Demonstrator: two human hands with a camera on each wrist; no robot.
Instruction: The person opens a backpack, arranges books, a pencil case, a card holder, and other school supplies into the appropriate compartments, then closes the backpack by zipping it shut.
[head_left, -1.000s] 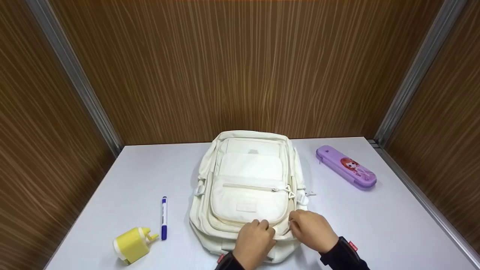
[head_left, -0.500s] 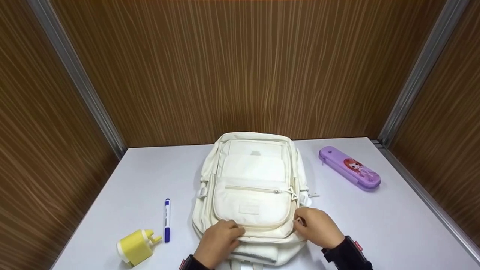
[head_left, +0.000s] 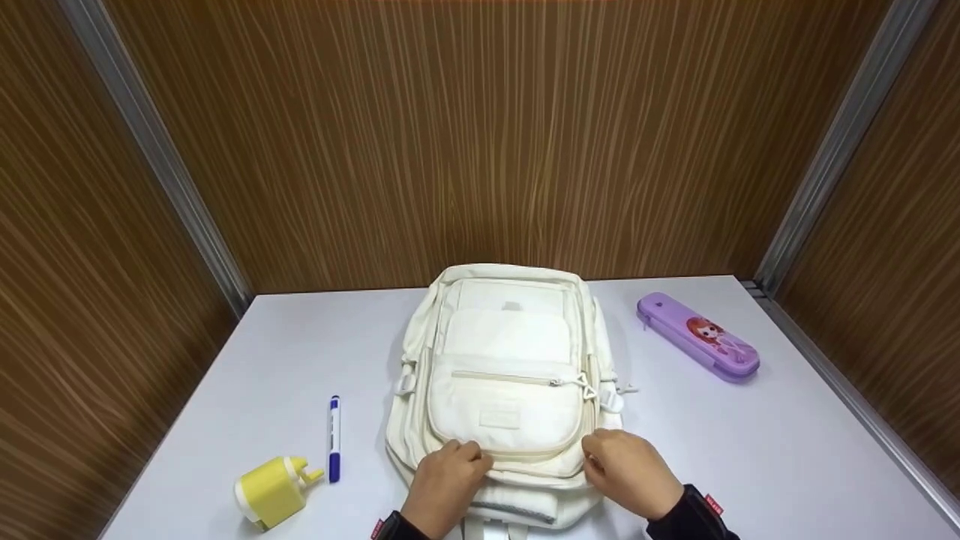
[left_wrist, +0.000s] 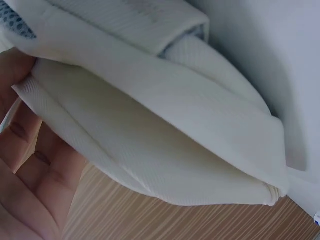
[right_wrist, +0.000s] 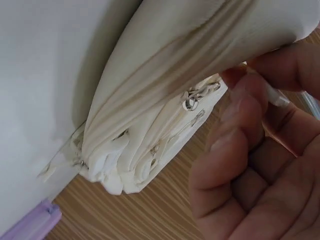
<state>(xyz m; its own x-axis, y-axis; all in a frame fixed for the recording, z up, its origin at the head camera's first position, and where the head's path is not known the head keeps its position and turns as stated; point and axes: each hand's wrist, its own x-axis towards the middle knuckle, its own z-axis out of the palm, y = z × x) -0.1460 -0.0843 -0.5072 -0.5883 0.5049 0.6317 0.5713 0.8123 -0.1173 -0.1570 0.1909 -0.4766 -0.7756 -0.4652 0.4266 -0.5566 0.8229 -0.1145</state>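
A cream backpack [head_left: 501, 337] lies on its back on the table, its bottom end nearest me. At that end my left hand [head_left: 448, 480] pinches the edge of the front layer. A gap [left_wrist: 135, 120] runs open between that layer and the one behind it in the left wrist view. My right hand [head_left: 630, 469] is at the lower right corner, fingers curled and thumb against them. Between them pokes a small white zipper pull [right_wrist: 276, 96], partly hidden by the fingers. Further up the side hang other white zipper pulls [head_left: 584, 386].
Left of the backpack stand a yellow bottle-shaped object [head_left: 270, 491] with a white base and a blue-capped marker [head_left: 334, 439]. A purple pencil case [head_left: 697, 336] with a cartoon girl lies at the back right. Wood-grain panels [head_left: 495, 135] wall in the white table [head_left: 322, 337].
My left hand has shifted left along the backpack's bottom edge, away from my right hand. My right hand has dropped slightly toward me over the last half second.
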